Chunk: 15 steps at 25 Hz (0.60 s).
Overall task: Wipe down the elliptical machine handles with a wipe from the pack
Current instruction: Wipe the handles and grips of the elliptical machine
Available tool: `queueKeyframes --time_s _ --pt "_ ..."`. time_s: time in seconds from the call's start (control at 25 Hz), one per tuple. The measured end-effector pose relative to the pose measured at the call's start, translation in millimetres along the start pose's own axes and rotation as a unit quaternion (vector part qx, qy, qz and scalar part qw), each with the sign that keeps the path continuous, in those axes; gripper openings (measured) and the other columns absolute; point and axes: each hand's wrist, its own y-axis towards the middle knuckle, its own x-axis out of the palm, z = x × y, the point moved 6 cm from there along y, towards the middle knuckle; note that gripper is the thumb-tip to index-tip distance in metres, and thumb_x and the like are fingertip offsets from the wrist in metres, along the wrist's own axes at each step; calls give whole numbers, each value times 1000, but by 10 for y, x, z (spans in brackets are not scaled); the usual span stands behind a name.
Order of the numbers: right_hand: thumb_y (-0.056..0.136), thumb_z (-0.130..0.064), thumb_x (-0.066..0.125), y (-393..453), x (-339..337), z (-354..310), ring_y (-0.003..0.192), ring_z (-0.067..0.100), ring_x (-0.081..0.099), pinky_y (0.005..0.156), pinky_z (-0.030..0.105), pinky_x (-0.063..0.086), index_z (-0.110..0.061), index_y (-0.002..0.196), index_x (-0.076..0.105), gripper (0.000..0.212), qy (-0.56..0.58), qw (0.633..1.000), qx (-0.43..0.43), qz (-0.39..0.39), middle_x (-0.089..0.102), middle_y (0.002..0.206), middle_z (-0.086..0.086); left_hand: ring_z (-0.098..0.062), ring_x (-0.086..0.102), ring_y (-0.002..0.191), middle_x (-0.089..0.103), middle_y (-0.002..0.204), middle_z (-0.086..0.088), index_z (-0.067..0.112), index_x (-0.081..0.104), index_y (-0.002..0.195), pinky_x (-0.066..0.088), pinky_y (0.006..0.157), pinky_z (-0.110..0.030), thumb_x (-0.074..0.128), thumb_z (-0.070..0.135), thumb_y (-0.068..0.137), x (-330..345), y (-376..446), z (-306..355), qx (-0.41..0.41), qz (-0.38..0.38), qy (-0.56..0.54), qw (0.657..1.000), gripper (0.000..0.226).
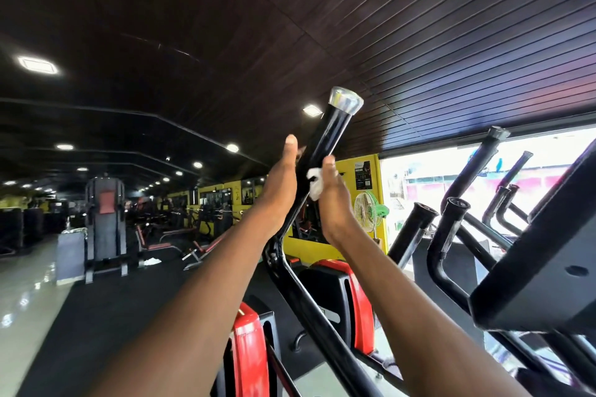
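two forearms are seen reaching up from the lower edge of the frame toward its centre, where both hands are raised against one black handle (317,142) of the elliptical machine. the left hand (280,184) is held along the left side of the bar with its thumb pointing up; its fingers are hidden behind the bar, so whether they are curled round it cannot be told. the right hand (333,200) is pressed to the right side of the same bar, and a crumpled white wipe (314,185) is held between it and the handle, just below the middle of the upper straight section. the wiping is therefore judged to be under way on this handle, at mid-height; the stretch above, up to the clear end cap (345,100), and the bent lower part toward the red housing (245,348) cannot be judged as cleaned or not. further right in the frame, other black handles (451,235) are seen untouched by either hand, and these are judged to remain. the pack is not in view. beyond, at the left, a weight machine (104,219) and benches are seen, and a fan (367,208) stands by the yellow wall.
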Motion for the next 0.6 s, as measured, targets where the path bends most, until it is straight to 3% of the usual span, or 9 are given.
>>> queueKeyframes --time_s 0.08,0.12,0.2,0.28,0.4,0.52,0.6 --pt "103 -44 28 68 -3 -16 107 18 64 92 30 51 -10 122 57 49 30 999 1 26 67 115 9 -11 46 131 52 143 1 28 52 137 34 107 -28 17 59 99 -4 -85 -107 4 -13 25 1000 60" --pt "103 -40 31 54 47 8 106 14 64 89 26 52 -13 123 53 41 25 999 2 22 66 115 6 -10 40 136 45 149 3 29 45 143 27 107 -26 15 57 100 -31 -122 -155 -1 -13 30 999 59" --pt "103 -30 39 -27 164 148 96 -10 58 78 7 47 -30 119 40 17 -4 1000 5 -14 58 110 -16 -5 30 139 36 150 10 29 34 149 19 106 -23 12 55 101 -118 -187 -266 -29 -5 40 999 58" --pt "102 -23 42 -147 241 232 88 -19 54 69 -1 42 -33 117 32 20 -41 998 3 -56 51 103 -26 -7 33 138 39 150 8 27 37 148 20 115 -27 11 57 100 -180 -237 -411 -52 -14 27 998 62" --pt "100 -27 48 -193 142 338 87 -16 58 73 5 43 -28 115 44 16 -111 989 35 -87 58 100 -22 -16 36 141 42 151 -2 22 40 146 24 117 -34 11 60 99 -239 -288 -585 -81 -13 36 996 67" --pt "85 -50 64 -143 -3 359 86 7 64 75 27 49 -21 104 60 34 -185 983 12 3 69 95 -5 -16 26 146 30 159 0 29 31 151 18 121 -42 14 71 92 -319 -279 -685 -85 7 35 996 75" --pt "80 -53 68 -244 -31 465 70 8 60 64 26 50 -18 94 58 39 -139 986 36 78 68 83 4 -18 28 146 33 158 0 31 33 150 19 120 -48 18 83 81 -350 -276 -755 -92 7 28 995 87"
